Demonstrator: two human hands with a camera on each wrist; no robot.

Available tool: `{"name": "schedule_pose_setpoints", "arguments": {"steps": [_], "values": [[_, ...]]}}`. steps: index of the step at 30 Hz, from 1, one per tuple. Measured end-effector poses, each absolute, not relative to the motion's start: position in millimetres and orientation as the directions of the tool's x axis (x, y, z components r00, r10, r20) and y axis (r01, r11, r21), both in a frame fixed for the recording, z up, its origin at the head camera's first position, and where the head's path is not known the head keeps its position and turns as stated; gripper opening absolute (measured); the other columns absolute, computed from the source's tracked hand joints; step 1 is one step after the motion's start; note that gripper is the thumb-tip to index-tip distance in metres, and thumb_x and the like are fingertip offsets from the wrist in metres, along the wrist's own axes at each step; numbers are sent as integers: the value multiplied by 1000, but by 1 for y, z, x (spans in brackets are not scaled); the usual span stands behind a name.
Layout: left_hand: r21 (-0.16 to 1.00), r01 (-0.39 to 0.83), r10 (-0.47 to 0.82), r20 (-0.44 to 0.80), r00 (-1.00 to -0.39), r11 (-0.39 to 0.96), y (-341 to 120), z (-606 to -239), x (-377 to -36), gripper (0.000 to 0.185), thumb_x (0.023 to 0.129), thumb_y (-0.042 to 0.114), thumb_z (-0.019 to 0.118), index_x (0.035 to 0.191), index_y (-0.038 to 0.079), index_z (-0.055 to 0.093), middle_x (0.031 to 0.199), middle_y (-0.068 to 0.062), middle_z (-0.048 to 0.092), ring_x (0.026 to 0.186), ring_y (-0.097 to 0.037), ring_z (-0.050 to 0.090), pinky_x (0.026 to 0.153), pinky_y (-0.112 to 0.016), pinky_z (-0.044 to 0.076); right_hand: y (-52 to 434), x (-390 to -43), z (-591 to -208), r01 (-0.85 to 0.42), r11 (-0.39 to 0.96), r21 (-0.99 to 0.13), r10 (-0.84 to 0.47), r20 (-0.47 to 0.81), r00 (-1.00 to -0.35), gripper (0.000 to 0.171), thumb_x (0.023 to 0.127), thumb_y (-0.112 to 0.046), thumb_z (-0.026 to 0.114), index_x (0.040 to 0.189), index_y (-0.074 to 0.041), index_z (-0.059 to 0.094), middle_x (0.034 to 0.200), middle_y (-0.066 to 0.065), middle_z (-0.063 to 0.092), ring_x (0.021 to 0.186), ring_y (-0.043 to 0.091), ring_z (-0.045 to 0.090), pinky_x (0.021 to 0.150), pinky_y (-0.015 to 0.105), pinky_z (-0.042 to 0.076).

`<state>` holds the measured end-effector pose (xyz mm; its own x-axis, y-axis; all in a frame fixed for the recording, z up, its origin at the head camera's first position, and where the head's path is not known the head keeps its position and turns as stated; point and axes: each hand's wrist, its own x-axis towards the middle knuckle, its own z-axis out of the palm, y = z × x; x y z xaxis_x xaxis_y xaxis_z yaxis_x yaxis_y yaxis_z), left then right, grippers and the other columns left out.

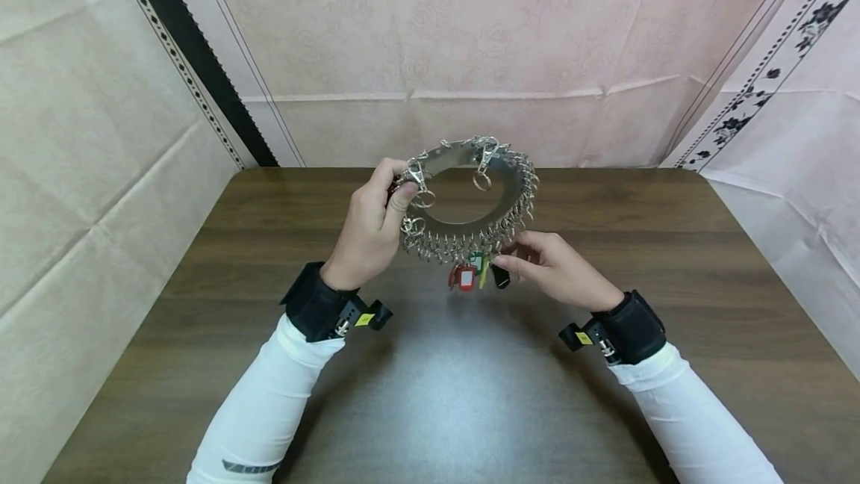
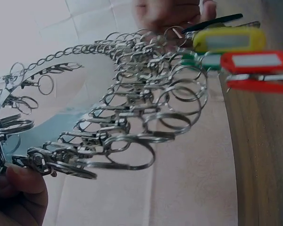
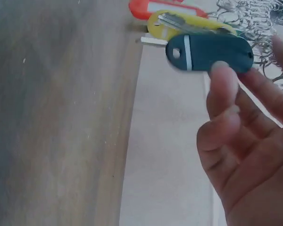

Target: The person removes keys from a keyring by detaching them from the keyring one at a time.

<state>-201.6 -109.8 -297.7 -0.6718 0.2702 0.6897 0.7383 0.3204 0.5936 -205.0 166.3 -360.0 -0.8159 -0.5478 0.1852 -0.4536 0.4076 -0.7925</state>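
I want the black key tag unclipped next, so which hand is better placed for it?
Right, probably. The right hand already has its fingertips at the black key tag, while the left hand grips the metal key ring holder.

I find no text I can actually read. The grey logo on my left sleeve (image 1: pixel 250 465) is cut off and too blurred to make out. The small yellow stickers on the wrist cameras (image 1: pixel 365 320) are too small to read. The red tag (image 2: pixel 257 60) and the yellow tag (image 2: pixel 228 40) have blank label windows, and the black tag (image 3: pixel 210 51) carries only a plain white stripe.
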Motion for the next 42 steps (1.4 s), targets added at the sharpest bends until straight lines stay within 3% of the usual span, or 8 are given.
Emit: {"name": "schedule_pose_setpoints", "arguments": {"steps": [6,10,17,27,32,36,42], "values": [[577,755,257,714,-651,310,-108,-298,-201,17,100,12,42,108,-2,49,92,-11,58,85,-14,59,70,-24,45,162,-204,-363,-444,359,-821,-492,238,-837,15,97,-23,58,101,-10,63,82,6,56,66,14,47,57,25,40],[571,753,239,720,-651,328,-107,-299,-202,18,100,13,41,108,-2,49,87,-10,53,76,-13,49,65,-24,39,160,-203,-364,-485,356,-799,-437,317,-842,10,95,-17,60,93,-8,63,76,1,54,62,9,43,53,24,37],[585,731,211,711,-670,351,-107,-299,-203,19,101,14,42,108,-3,48,88,-9,53,77,-14,48,66,-25,38,162,-203,-359,-530,322,-785,-390,400,-829,8,95,-10,58,89,-8,61,82,2,53,68,10,47,56,22,40],[588,708,174,708,-684,391,-109,-299,-205,21,101,16,42,108,-2,48,84,-9,52,72,-13,45,62,-26,35,167,-203,-353,-444,185,-877,-427,335,-840,20,104,-18,42,99,-1,51,91,16,63,83,21,63,74,25,49],[603,687,156,695,-702,406,-111,-300,-205,24,102,20,41,110,-2,48,82,-8,49,70,-13,43,61,-26,34,166,-201,-351,-369,129,-921,-485,266,-833,23,105,-23,37,104,-1,44,82,18,56,76,26,57,62,29,48],[603,676,144,692,-708,424,-113,-299,-205,26,102,22,40,110,-2,48,83,-8,51,68,-13,42,59,-26,33,168,-202,-349,-369,192,-910,-490,237,-839,21,104,-24,39,109,-5,47,78,16,50,68,23,52,59,30,46],[598,668,140,689,-711,443,-118,-298,-209,28,103,24,39,110,0,49,74,-4,40,59,-14,34,54,-26,28,174,-204,-346,-360,353,-863,-466,171,-868,21,101,-29,49,111,-12,57,76,12,51,64,24,49,52,30,42]]}}
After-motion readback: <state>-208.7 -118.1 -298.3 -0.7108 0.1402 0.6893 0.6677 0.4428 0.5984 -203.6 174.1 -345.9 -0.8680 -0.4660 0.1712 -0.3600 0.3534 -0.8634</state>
